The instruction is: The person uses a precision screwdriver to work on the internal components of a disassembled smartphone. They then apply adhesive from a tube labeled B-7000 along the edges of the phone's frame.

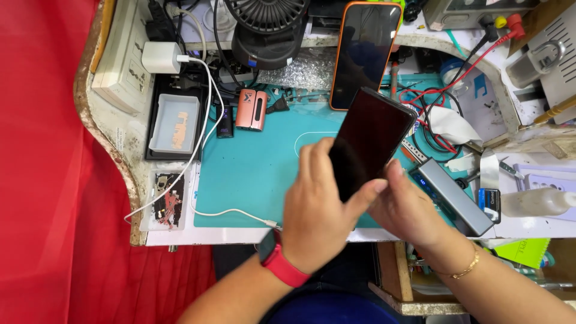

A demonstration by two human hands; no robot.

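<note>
Both hands on one dark smartphone [367,141], a glossy black slab with rounded corners, tilted above the teal silicone work mat [252,174]. Left hand [318,210] wraps its lower edge, thumb pressed on the glass; red watch strap [282,267] on that wrist. Right hand [405,207] pinches the lower right corner, thin gold bracelet [465,270] at the wrist. Second phone in an orange case [365,54] leans upright behind, just past the held one. Grey metal hub [453,195], boxy, lies just right of the hands. White charger cable [204,120] runs down the mat's left side
</note>
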